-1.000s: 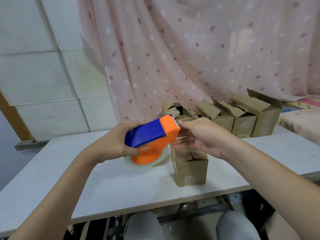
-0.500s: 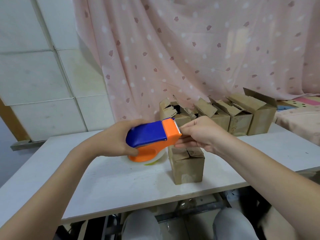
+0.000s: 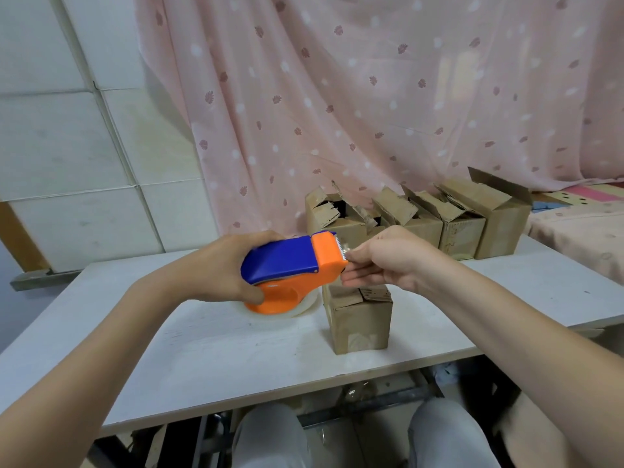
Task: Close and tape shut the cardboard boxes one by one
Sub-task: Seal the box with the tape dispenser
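Since a second ago my right hand [image 3: 388, 261] has slid from over the near box's flaps up to the dispenser's toothed cutter, and both hands with the dispenser [image 3: 293, 275] sit a little nearer the row of boxes behind. I now pinch the clear tape end [image 3: 346, 254] between right thumb and forefinger, right at the blade. My left hand [image 3: 233, 265] wraps the blue and orange dispenser from the back, thumb curled under the orange body, holding it above the table [image 3: 209, 349] with the blade pointing right. I see the clear tape roll [image 3: 304, 307] bulging out below the orange shell.

I have the near box [image 3: 358, 319] standing on the table just below my right hand, its top flaps folded down; I cannot tell whether any tape lies across them. Four more boxes [image 3: 466, 224] stand in a row at the table's far edge, against the pink curtain [image 3: 371, 96], all with flaps up and ragged. My knees [image 3: 270, 437] show under the table's front edge.
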Tool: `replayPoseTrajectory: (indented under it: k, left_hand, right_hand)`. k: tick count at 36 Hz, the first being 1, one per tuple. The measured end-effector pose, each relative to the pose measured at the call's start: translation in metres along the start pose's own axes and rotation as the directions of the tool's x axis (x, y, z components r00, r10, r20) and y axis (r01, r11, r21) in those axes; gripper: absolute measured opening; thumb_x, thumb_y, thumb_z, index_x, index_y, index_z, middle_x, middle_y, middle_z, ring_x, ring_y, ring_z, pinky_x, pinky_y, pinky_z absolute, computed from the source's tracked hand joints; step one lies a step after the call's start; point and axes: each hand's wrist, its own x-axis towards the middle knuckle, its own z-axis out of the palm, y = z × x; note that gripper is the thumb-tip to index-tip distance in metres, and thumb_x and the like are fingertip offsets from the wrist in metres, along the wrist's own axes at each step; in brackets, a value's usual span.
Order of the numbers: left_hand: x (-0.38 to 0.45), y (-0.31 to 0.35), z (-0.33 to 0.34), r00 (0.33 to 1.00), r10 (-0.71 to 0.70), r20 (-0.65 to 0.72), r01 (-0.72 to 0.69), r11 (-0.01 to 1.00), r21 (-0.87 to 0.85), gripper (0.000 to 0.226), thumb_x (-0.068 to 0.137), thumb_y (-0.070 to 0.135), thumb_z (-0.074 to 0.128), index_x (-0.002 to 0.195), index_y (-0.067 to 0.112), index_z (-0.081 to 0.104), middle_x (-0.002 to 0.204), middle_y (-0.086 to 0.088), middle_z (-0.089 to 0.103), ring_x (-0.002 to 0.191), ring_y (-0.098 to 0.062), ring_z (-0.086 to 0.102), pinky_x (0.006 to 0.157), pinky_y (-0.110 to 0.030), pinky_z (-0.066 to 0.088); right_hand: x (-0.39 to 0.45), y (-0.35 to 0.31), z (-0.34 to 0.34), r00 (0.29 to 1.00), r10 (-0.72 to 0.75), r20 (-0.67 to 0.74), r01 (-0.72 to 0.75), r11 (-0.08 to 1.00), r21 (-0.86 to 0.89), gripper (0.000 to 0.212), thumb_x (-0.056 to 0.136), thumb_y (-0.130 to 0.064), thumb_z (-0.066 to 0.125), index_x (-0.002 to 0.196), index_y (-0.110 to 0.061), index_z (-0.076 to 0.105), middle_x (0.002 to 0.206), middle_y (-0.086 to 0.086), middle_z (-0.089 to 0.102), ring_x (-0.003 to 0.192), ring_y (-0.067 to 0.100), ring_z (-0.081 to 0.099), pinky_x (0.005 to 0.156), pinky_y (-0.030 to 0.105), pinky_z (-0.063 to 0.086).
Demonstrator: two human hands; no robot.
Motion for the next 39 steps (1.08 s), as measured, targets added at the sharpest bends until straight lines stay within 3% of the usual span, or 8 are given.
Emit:
replayPoseTrajectory:
  k: [8, 14, 20, 33, 39]
  left_hand:
    - [-0.006, -0.014, -0.002, 0.998, -0.058, 0.020, 0.059, 0.998, -0.026, 0.072, 0.059, 0.027, 0.070, 0.126, 0.047, 0.052, 0.099, 0.025, 0.062, 0.086, -0.003, 0.061, 0.066, -0.018, 0.050]
    - [-0.011, -0.031, 0.000, 0.993, -0.117, 0.028, 0.117, 0.993, 0.013, 0.076, 0.057, 0.030, 0.068, 0.130, 0.047, 0.052, 0.092, 0.025, 0.062, 0.081, -0.001, 0.060, 0.063, -0.010, 0.045]
    - [-0.008, -0.036, 0.001, 0.992, -0.109, 0.067, 0.109, 0.994, 0.001, 0.070, 0.059, 0.028, 0.068, 0.120, 0.058, 0.052, 0.097, 0.019, 0.064, 0.078, -0.009, 0.060, 0.061, -0.016, 0.045]
    - [-0.005, -0.045, 0.007, 0.986, -0.108, 0.125, 0.113, 0.993, -0.032, 0.079, 0.072, 0.007, 0.070, 0.129, 0.059, 0.050, 0.089, 0.018, 0.065, 0.062, -0.005, 0.053, 0.056, -0.016, 0.041]
    - [-0.002, -0.049, 0.011, 0.978, -0.125, 0.168, 0.129, 0.991, -0.016, 0.078, 0.064, 0.021, 0.067, 0.127, 0.063, 0.049, 0.086, 0.020, 0.062, 0.064, -0.005, 0.054, 0.056, -0.015, 0.041]
  right_hand:
    - [0.004, 0.008, -0.031, 0.998, 0.009, -0.069, -0.008, 1.000, 0.003, 0.014, 0.095, 0.006, 0.060, 0.100, 0.018, 0.065, 0.074, 0.020, 0.073, 0.064, 0.029, 0.073, 0.061, 0.034, 0.063]
    - [0.005, 0.012, -0.067, 0.980, 0.003, -0.200, -0.005, 1.000, -0.013, 0.016, 0.094, 0.005, 0.061, 0.101, 0.019, 0.064, 0.077, 0.023, 0.071, 0.061, 0.028, 0.071, 0.057, 0.032, 0.062]
    - [0.003, 0.022, -0.079, 0.984, 0.058, -0.167, -0.072, 0.994, -0.082, 0.016, 0.093, 0.005, 0.063, 0.099, 0.019, 0.065, 0.074, 0.023, 0.072, 0.057, 0.024, 0.071, 0.052, 0.028, 0.059]
    - [0.012, 0.031, -0.080, 0.985, 0.106, -0.139, -0.118, 0.989, -0.086, 0.013, 0.093, 0.007, 0.061, 0.100, 0.019, 0.065, 0.079, 0.026, 0.072, 0.060, 0.027, 0.073, 0.052, 0.030, 0.059]
    - [0.018, 0.043, -0.077, 0.979, 0.145, -0.143, -0.161, 0.981, -0.111, 0.014, 0.093, 0.007, 0.061, 0.099, 0.019, 0.064, 0.078, 0.026, 0.072, 0.059, 0.027, 0.072, 0.053, 0.032, 0.060]
